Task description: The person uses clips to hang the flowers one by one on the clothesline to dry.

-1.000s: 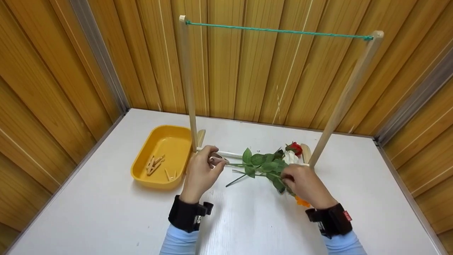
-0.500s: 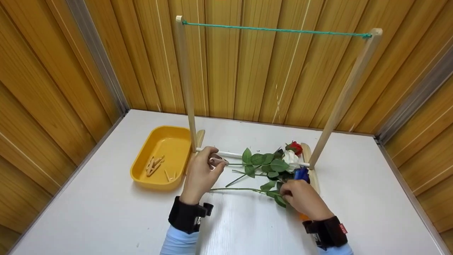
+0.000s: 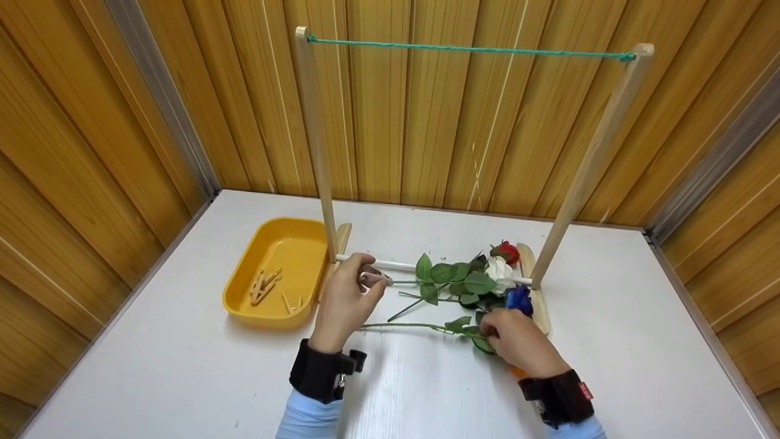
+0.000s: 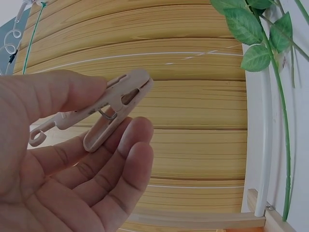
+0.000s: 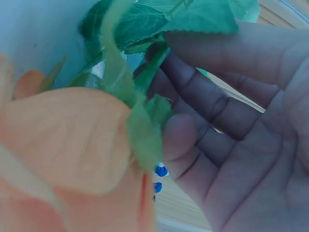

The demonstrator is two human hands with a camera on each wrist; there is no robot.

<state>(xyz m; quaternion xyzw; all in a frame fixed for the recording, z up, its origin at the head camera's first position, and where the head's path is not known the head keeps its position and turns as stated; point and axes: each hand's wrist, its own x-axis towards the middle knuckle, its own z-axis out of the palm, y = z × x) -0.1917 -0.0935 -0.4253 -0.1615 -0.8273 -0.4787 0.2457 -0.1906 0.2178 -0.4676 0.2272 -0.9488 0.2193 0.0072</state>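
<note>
In the left wrist view, my left hand [image 3: 347,299] pinches a pale pinkish clothespin [image 4: 126,87] with a small hook at its tail, thumb on one leg and fingers under the other. My right hand [image 3: 519,342] grips an artificial orange flower [image 5: 72,140] by its green stem, just below the bloom, low over the table. That stem runs left across the tabletop towards my left wrist. Beside the right hand lie a blue rose [image 3: 519,300], a white rose [image 3: 499,274] and a red rose [image 3: 507,252], their leafy stems pointing left.
A wooden frame, with a left post [image 3: 318,152] and right post [image 3: 585,177], carries a green string [image 3: 469,48] across its top. A white rod [image 3: 393,265] joins the posts low down. At left, a yellow basin [image 3: 234,296] contains several wooden clothespins [image 3: 263,286].
My right hand has moved a little towards me with the orange flower, uncovering the blue rose and the flower's long stem. The left hand with the clothespin has stayed put.
</note>
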